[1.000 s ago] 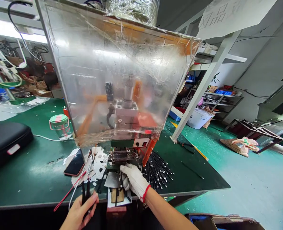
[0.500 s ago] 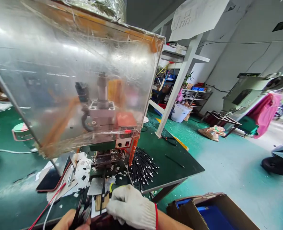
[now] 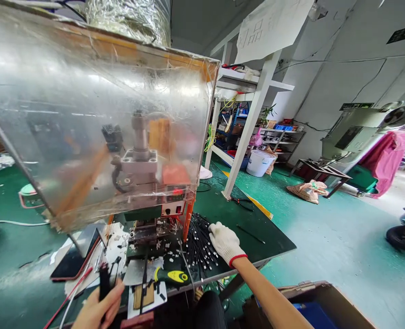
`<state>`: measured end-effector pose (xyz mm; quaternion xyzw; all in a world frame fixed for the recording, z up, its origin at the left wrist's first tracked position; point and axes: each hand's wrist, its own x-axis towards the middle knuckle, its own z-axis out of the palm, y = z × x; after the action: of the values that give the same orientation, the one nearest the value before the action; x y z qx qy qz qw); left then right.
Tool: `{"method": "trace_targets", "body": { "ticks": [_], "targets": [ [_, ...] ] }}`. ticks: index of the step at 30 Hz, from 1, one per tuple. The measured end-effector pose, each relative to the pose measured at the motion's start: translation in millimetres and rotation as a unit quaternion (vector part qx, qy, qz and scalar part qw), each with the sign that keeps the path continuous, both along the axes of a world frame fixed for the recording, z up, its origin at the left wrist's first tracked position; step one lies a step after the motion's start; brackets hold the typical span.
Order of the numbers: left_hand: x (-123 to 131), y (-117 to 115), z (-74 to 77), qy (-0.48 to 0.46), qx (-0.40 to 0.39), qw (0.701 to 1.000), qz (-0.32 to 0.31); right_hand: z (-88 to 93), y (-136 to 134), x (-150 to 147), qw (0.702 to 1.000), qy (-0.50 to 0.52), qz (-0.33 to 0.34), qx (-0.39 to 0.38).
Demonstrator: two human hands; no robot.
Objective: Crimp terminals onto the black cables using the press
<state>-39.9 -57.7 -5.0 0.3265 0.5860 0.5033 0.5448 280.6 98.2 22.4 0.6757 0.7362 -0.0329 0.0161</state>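
My right hand, in a white knit glove with a red cuff, lies with curled fingers at the right edge of a pile of black cables with pale tips. Whatever its fingers hold is hidden. My bare left hand is closed on several black cables at the bottom left. Between the hands, a yellow and black handle rests on the table edge. A black strip runs from the small press over a brown block on a white plate.
A clear plastic cover hangs over the press. At the left lie a phone and red and white leads. Pliers lie near a white post. A cardboard box stands at the lower right.
My right hand has moved right and forward from beside my left hand to the cable pile, uncovering the yellow handle. My left hand has shifted slightly; the view has turned a little.
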Motion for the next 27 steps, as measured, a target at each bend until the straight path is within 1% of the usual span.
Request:
{"method": "trace_targets", "body": {
  "ticks": [2,4,6,8,9,11,13,15,17,20,23,27],
  "targets": [
    [21.3,14.7,-2.6,0.007,0.01,1.0,0.015,-4.5,2.3,-7.8,0.999,-0.034,-0.005,0.005],
    [32.9,26.3,-6.2,0.004,0.024,1.0,0.016,-1.6,4.8,-9.2,1.0,-0.022,-0.006,0.013],
    [36.0,32.7,-9.1,0.002,0.02,1.0,-0.003,6.7,6.8,-4.6,0.999,0.037,-0.034,0.021],
    [33.9,33.4,-10.6,0.003,-0.002,1.0,-0.024,18.0,6.0,1.9,0.985,0.147,-0.086,0.023],
    [31.9,31.8,-10.6,0.001,-0.01,1.0,-0.029,23.9,3.7,4.1,0.97,0.215,-0.108,0.02],
    [27.2,26.1,-8.6,-0.012,-0.012,0.999,-0.027,34.5,-6.3,3.2,0.928,0.349,-0.128,0.0],
    [22.1,19.2,-3.9,-0.038,-0.014,0.999,-0.004,41.4,-23.0,-8.0,0.878,0.462,-0.112,-0.052],
    [17.0,12.6,2.0,-0.068,-0.012,0.997,0.03,42.9,-43.3,-30.1,0.837,0.528,-0.07,-0.127],
    [11.8,6.5,6.5,-0.089,-0.009,0.994,0.057,38.7,-61.6,-59.9,0.808,0.551,-0.033,-0.207],
    [2.8,-3.5,6.6,-0.093,0.005,0.992,0.08,24.1,-75.3,-106.7,0.784,0.547,-0.029,-0.292],
    [-8.1,-14.5,1.2,-0.101,0.013,0.989,0.109,4.6,-72.1,-142.4,0.766,0.563,-0.036,-0.309],
    [-20.1,-25.5,-2.9,-0.108,0.001,0.985,0.133,-18.6,-59.7,-167.7,0.732,0.604,-0.077,-0.306]
  ]
}}
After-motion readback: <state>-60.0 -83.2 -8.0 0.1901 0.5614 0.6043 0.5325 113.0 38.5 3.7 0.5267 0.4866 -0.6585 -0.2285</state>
